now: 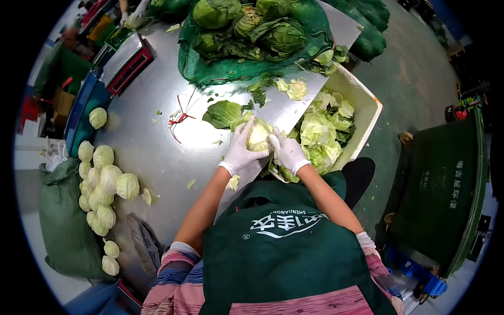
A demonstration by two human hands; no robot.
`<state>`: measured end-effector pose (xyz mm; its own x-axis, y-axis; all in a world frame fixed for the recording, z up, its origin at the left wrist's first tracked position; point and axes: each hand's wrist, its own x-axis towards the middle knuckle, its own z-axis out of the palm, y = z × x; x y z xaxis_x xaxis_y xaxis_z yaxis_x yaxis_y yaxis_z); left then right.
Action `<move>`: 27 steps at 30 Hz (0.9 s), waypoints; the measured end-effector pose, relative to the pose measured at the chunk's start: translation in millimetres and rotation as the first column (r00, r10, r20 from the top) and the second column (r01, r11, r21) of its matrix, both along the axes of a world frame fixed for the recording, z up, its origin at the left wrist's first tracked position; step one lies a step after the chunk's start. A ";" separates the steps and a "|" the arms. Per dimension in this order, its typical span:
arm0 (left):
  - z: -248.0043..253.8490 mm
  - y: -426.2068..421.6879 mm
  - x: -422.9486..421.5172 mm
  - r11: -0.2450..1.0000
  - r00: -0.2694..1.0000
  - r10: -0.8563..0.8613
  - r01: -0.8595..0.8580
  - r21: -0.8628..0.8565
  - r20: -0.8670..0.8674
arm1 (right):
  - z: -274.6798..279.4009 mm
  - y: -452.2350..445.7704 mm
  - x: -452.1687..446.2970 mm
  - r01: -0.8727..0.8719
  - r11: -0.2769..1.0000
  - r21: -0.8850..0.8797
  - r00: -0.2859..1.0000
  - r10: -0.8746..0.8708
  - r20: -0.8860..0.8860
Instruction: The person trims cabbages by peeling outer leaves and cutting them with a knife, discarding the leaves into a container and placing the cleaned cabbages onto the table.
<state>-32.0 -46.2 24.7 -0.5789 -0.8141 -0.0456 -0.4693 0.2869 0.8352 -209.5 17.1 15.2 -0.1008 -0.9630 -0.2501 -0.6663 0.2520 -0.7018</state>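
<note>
White-gloved, the left hand (241, 151) cupping it and the right hand (288, 152), its grip hard to make out, at its right side partly hide the cabbage (259, 137), rounded and creamy green, near the table's (163, 173) right edge, left of the partly obscured box (370, 118)

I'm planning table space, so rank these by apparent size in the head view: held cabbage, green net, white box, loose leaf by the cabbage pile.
1. green net
2. white box, partly hidden
3. held cabbage, partly covered
4. loose leaf
</note>
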 end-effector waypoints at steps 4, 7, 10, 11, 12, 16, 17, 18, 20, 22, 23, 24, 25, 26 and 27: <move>-15.2 7.4 -12.0 0.978 0.978 0.146 -0.120 -0.168 0.150 | 30.3 8.5 10.4 -0.047 0.999 0.017 0.981 0.049 -0.189; -16.0 6.7 -15.7 0.976 0.978 0.172 -0.153 -0.155 0.119 | 28.6 9.7 14.3 -0.059 0.997 0.043 0.965 0.068 -0.254; -11.0 9.7 -19.8 0.969 0.975 0.198 -0.179 -0.173 0.102 | 29.4 7.9 16.3 -0.060 0.996 0.068 0.948 0.078 -0.309; -9.2 11.5 -21.5 0.965 0.972 0.206 -0.182 -0.188 0.115 | 26.1 6.0 16.0 -0.057 0.996 0.075 0.939 0.079 -0.335; -8.4 13.2 -22.6 0.961 0.968 0.213 -0.185 -0.204 0.129 | 28.2 4.0 14.3 -0.052 0.996 0.074 0.940 0.074 -0.334; -21.8 22.1 -19.5 0.945 0.950 0.263 -0.219 -0.244 0.166 | 12.9 -8.0 -7.3 -0.039 0.999 0.036 0.964 0.047 -0.260; -21.3 24.2 -14.8 0.952 0.969 0.226 -0.198 -0.234 0.097 | 5.9 -14.1 -19.0 0.090 0.996 0.017 0.982 -0.086 -0.168; -20.8 28.6 -12.8 0.958 0.981 0.192 -0.182 -0.224 0.024 | -0.1 -17.1 -31.8 0.214 0.977 0.010 0.974 -0.213 -0.078; -25.6 40.4 -5.1 0.963 0.974 0.224 -0.227 -0.148 -0.035 | -9.9 -16.2 -48.9 0.292 0.952 -0.095 0.948 -0.301 -0.101; -27.5 41.6 5.3 0.958 0.949 0.284 -0.287 -0.004 -0.137 | -40.7 -14.3 -102.5 0.415 0.909 0.036 0.903 -0.407 -0.139; -17.0 43.0 5.0 0.961 0.960 0.273 -0.275 -0.029 -0.061 | -38.7 -11.5 -104.1 0.415 0.909 0.036 0.903 -0.407 -0.139; -20.1 41.9 11.1 0.960 0.960 0.275 -0.277 -0.030 -0.056 | -34.1 -7.3 -101.5 0.433 0.901 -0.039 0.873 -0.429 -0.233; -25.1 39.7 17.6 0.963 0.960 0.267 -0.268 0.003 -0.088 | -25.3 -2.6 -99.1 0.440 0.890 -0.117 0.830 -0.453 -0.326; -30.1 38.1 21.9 0.966 0.958 0.258 -0.256 0.034 -0.122 | -18.9 -1.2 -89.7 0.440 0.890 -0.117 0.830 -0.453 -0.326; -26.0 41.5 22.8 0.965 0.958 0.261 -0.258 0.040 -0.116 | -10.0 -0.8 -68.9 0.402 0.910 -0.104 0.882 -0.415 -0.223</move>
